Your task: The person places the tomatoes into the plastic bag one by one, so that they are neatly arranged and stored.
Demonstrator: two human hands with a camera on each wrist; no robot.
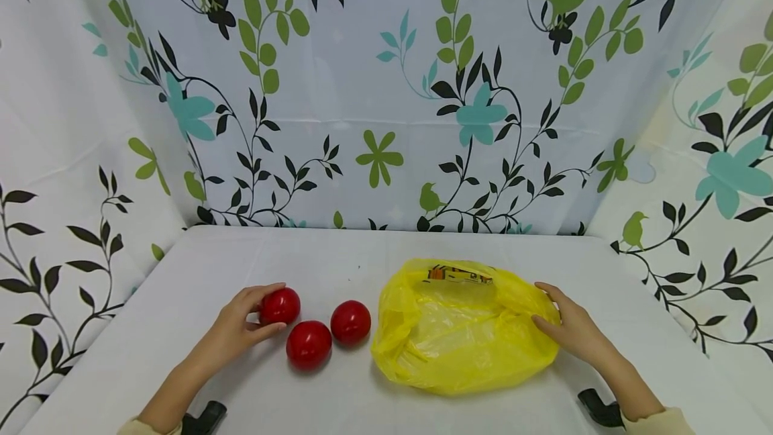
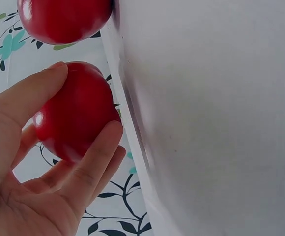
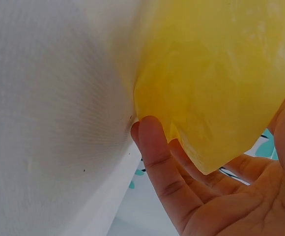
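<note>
My left hand (image 1: 238, 324) grips a glossy red round fruit (image 1: 282, 305), thumb on one side and fingers on the other. In the left wrist view this fruit (image 2: 78, 110) sits between the thumb and the spread fingers. Two more red fruits stand beside it, a nearer one (image 1: 309, 346) and one further right (image 1: 351, 322). A crumpled yellow plastic bag (image 1: 465, 354) lies to their right, its mouth gaping upward. At its right end, my right hand (image 1: 576, 331) holds the bag's side, with the yellow film (image 3: 206, 93) between thumb and fingers in the right wrist view.
All of this rests on a table with a white cloth (image 1: 338, 401). Behind and at both sides hang curtains (image 1: 374, 86) printed with leaves, birds and flowers. A black wrist mount (image 1: 205, 418) shows by the left forearm, another (image 1: 600, 408) by the right.
</note>
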